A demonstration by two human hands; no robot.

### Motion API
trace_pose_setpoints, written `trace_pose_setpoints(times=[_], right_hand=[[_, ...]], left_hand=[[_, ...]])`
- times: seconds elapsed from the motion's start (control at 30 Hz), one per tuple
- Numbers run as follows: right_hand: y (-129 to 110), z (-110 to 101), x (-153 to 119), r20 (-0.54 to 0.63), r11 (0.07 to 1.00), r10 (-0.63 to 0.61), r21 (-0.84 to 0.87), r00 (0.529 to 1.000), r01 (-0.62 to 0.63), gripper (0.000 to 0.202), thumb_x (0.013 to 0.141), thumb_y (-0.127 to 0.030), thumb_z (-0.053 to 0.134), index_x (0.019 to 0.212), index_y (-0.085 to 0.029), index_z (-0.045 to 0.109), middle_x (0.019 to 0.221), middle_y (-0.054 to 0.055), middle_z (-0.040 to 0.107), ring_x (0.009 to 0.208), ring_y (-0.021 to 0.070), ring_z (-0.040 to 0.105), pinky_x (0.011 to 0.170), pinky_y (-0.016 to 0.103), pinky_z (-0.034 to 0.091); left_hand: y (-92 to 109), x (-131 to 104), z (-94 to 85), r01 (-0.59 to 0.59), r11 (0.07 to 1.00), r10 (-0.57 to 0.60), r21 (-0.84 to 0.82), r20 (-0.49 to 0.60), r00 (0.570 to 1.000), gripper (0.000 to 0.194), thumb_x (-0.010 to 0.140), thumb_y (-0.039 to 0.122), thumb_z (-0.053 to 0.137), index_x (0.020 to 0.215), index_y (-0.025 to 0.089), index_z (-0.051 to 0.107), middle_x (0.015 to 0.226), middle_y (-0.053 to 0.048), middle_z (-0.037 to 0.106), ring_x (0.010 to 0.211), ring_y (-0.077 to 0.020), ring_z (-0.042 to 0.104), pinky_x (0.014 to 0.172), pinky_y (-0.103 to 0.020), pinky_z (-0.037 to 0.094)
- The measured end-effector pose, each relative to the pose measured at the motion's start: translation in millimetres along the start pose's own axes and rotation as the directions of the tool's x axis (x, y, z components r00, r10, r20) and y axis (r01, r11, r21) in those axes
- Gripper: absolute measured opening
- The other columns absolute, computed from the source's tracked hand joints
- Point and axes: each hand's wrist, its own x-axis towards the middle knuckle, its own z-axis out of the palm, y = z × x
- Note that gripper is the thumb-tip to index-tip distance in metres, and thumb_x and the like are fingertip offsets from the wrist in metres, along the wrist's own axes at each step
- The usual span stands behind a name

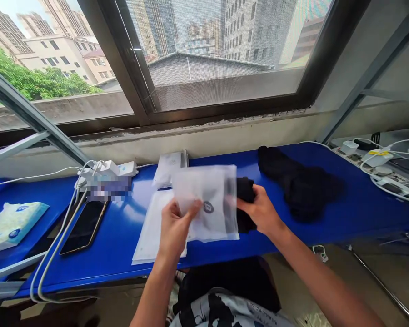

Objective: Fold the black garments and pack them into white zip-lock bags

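Observation:
My left hand (179,222) is closed on a frosted plastic bag (207,186) with a small dark printed mark, its thumb lying across the front. My right hand (261,211) grips a folded black cloth item (246,190) at the bag's right edge. Part of that cloth and the right fingertips show dimly through the plastic, at the bag's opening. How far the cloth sits inside the bag is hard to tell. Another black cloth pile (303,186), probably socks or a garment, lies loosely on the blue table to the right.
White sheets or flat bags (150,231) lie under my left hand, and a stack of packed bags (170,165) stands behind. To the left are a phone (85,227), a power strip with chargers (105,170) and a tissue pack (17,225). Cables and chargers (381,159) crowd the right.

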Motion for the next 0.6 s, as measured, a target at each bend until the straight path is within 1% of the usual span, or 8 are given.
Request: trace_pose_setpoints(times=[0.07, 0.13, 0.23, 0.33, 0.4, 0.43, 0.5, 0.6], right_hand=[[0.5, 1.3, -0.1, -0.09, 0.999, 0.021, 0.04, 0.996, -0.017, 0.044, 0.062, -0.044, 0.094, 0.094, -0.018, 0.078, 0.093, 0.006, 0.08, 0.086, 0.0291, 0.075, 0.075, 0.038, 0.062], [1.1, 3.3, -1.0, -0.053, 0.998, 0.02, 0.055, 0.998, -0.017, 0.047, 0.061, -0.044, 0.096, 0.096, -0.019, 0.078, 0.098, 0.007, 0.08, 0.09, 0.0303, 0.076, 0.076, 0.038, 0.063], [0.7, 2.5, -2.4, 0.129, 0.994, 0.075, 0.075, 0.989, -0.085, 0.05, 0.058, -0.043, 0.097, 0.097, -0.018, 0.078, 0.097, 0.008, 0.08, 0.09, 0.0305, 0.076, 0.076, 0.038, 0.064], [-3.3, -1.1, -2.2, 0.385, 0.972, 0.138, 0.126, 0.913, -0.2, 0.061, 0.059, -0.044, 0.096, 0.111, -0.02, 0.076, 0.101, 0.008, 0.079, 0.09, 0.0287, 0.076, 0.081, 0.04, 0.064], [-6.9, 0.0, -1.3, 0.498, 0.985, 0.101, 0.07, 0.861, -0.156, 0.059, 0.066, -0.044, 0.092, 0.117, -0.021, 0.074, 0.107, 0.008, 0.079, 0.097, 0.0284, 0.075, 0.087, 0.042, 0.063], [-8.2, 2.5, -0.7, 0.512, 0.996, 0.067, 0.021, 0.856, -0.091, 0.055, 0.07, -0.042, 0.09, 0.118, -0.021, 0.074, 0.11, 0.008, 0.078, 0.1, 0.0284, 0.074, 0.089, 0.041, 0.062], [-8.7, 10.9, 0.6, 0.467, 0.998, -0.01, -0.049, 0.884, 0.037, 0.049, 0.074, -0.041, 0.088, 0.118, -0.02, 0.075, 0.111, 0.007, 0.078, 0.102, 0.0285, 0.073, 0.09, 0.04, 0.061], [-5.3, 22.8, 3.1, 0.272, 0.994, -0.091, -0.03, 0.958, 0.103, 0.049, 0.075, -0.044, 0.086, 0.115, -0.02, 0.076, 0.105, 0.007, 0.079, 0.096, 0.028, 0.074, 0.082, 0.037, 0.062]], left_hand=[[0.3, 2.2, -3.9, 0.001, 0.999, -0.002, -0.039, -0.005, 1.0, 0.044, 0.075, 0.043, 0.089, 0.105, 0.014, 0.073, 0.099, -0.01, 0.08, 0.084, -0.0232, 0.075, 0.071, -0.029, 0.059], [2.5, 0.7, -2.4, 0.013, 1.0, -0.012, -0.007, 0.089, 0.996, 0.051, 0.075, 0.041, 0.089, 0.115, 0.015, 0.07, 0.108, -0.012, 0.079, 0.093, -0.0257, 0.075, 0.077, -0.032, 0.062], [6.1, -4.1, 4.0, 0.019, 0.997, -0.036, 0.081, 0.205, 0.978, 0.054, 0.072, 0.038, 0.091, 0.116, 0.016, 0.069, 0.105, -0.011, 0.078, 0.095, -0.0267, 0.075, 0.075, -0.032, 0.063], [7.9, -4.4, 2.6, 0.022, 0.995, -0.044, 0.093, 0.242, 0.969, 0.056, 0.067, 0.033, 0.095, 0.114, 0.017, 0.069, 0.099, -0.01, 0.078, 0.09, -0.027, 0.075, 0.069, -0.032, 0.063], [8.2, -2.0, -3.1, 0.006, 0.996, -0.026, 0.09, 0.223, 0.974, 0.059, 0.064, 0.03, 0.096, 0.116, 0.018, 0.069, 0.097, -0.01, 0.078, 0.086, -0.0279, 0.075, 0.065, -0.033, 0.063], [8.0, -0.8, -5.8, -0.004, 0.996, -0.014, 0.09, 0.203, 0.979, 0.059, 0.064, 0.028, 0.096, 0.116, 0.018, 0.07, 0.097, -0.011, 0.078, 0.085, -0.0282, 0.075, 0.064, -0.033, 0.063], [6.7, 0.2, -8.6, -0.001, 0.996, -0.013, 0.086, 0.171, 0.985, 0.055, 0.065, 0.029, 0.095, 0.113, 0.017, 0.072, 0.096, -0.012, 0.079, 0.083, -0.028, 0.075, 0.062, -0.032, 0.062], [3.0, -1.8, -5.1, 0.07, 0.994, -0.084, 0.079, 0.186, 0.979, 0.043, 0.066, 0.034, 0.095, 0.099, 0.014, 0.076, 0.09, -0.011, 0.079, 0.077, -0.0255, 0.074, 0.062, -0.031, 0.061]])
